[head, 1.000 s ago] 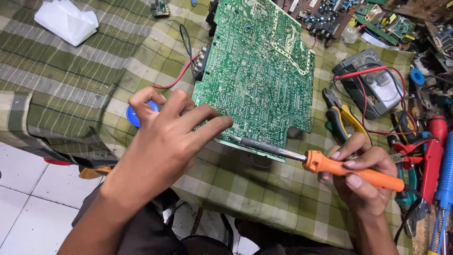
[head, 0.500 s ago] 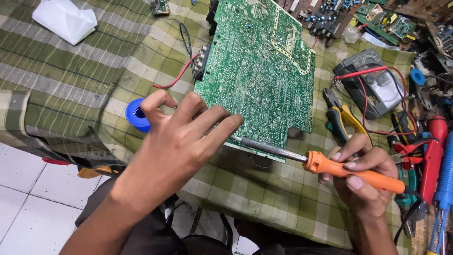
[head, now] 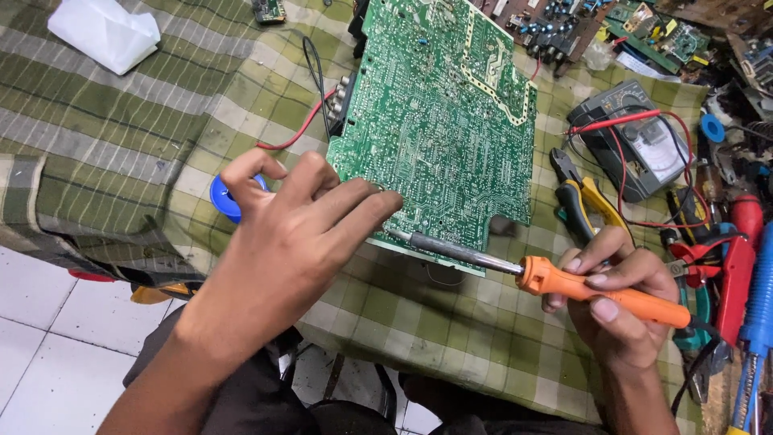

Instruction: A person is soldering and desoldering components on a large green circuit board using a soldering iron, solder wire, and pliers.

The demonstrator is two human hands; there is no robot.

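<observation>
On checked cloth: right hand grip holds orange soldering iron, tip at green board; left hand pinch narrow

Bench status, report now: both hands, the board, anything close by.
Right hand grips orange soldering iron, tip at green circuit board near edge. Left hand fingertips on board. Blue spool beside left hand; pliers near right.

board at centre of my bench view

circuit board lies on the cloth; multimeter and pliers to its right, spool lower left, bag upper left.
</observation>
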